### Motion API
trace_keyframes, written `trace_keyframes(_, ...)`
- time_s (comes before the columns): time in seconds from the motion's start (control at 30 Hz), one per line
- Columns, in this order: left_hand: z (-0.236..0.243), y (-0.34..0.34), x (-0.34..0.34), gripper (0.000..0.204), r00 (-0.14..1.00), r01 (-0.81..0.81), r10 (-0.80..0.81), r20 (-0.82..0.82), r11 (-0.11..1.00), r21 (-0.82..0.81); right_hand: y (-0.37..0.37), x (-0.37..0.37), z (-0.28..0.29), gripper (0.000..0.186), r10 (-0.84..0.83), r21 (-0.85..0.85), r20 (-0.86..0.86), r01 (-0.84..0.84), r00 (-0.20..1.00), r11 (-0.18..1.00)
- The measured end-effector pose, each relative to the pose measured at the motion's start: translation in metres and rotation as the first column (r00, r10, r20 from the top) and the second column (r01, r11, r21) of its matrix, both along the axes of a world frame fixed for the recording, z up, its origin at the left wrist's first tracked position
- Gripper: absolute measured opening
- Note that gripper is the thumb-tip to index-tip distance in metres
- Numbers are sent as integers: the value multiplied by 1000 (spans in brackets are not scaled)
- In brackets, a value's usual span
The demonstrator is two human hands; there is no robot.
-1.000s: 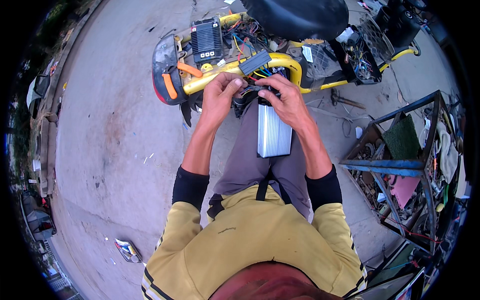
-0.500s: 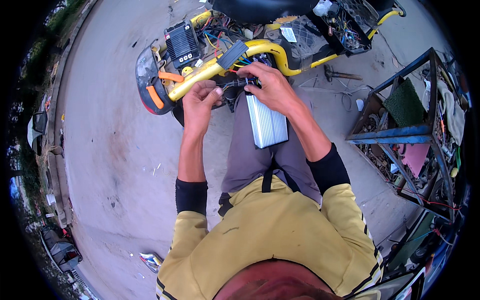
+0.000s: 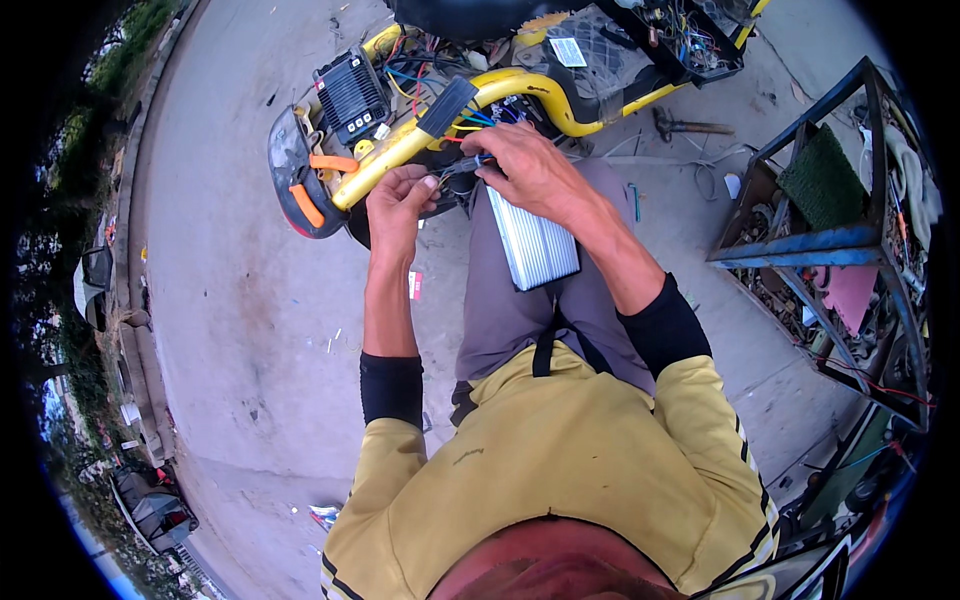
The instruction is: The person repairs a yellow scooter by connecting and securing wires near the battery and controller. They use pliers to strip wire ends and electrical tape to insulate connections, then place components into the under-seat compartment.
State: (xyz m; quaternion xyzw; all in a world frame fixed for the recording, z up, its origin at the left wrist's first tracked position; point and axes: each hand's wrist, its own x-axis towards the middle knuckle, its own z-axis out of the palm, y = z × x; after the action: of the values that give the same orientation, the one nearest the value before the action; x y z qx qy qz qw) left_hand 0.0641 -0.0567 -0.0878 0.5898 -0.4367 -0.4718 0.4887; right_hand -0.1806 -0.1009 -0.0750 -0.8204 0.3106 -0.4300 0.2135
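Wires (image 3: 446,182) are pinched by the left hand (image 3: 396,208), a dark connector (image 3: 467,168) by the right hand (image 3: 532,174), near a ribbed box (image 3: 530,245).

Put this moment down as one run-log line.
left hand: pinching thin multicoloured wires | right hand: gripping the same wires | silver ribbed metal box: over grey-trousered thighs | yellow tubular metal frame: beyond hands
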Motion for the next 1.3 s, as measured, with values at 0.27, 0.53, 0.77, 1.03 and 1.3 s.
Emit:
trace_keyframes(0.27, -1, 0, -2, 23, 1000, -8, 9, 13, 999, -31, 2, -4, 5, 36, 30, 102, -26, -28, 999, 994)
trace_keyframes(0.53, 28, 6, -11, 20, 999, -10, 8, -33, 998, -67, 5, -9, 8, 30, -19, 245, 125, -13, 992, 969)
trace_keyframes(0.77, 37, 15, -17, 14, 995, -23, 44, 88, 976, -218, 2, -5, 2, 29, 33, 160, 183, -63, 983, 985)
trace_keyframes(1.03, 56, 38, -41, 21, 662, 197, 338, 669, 783, -590, 7, 4, 5, 28, -9, 37, 81, 6, 997, 999)
trace_keyframes(1.3, 58, 61, -46, 20, 699, 93, 310, 644, 854, -512, 12, 2, 7, 33, 8, 15, 40, -9, 999, 1000)
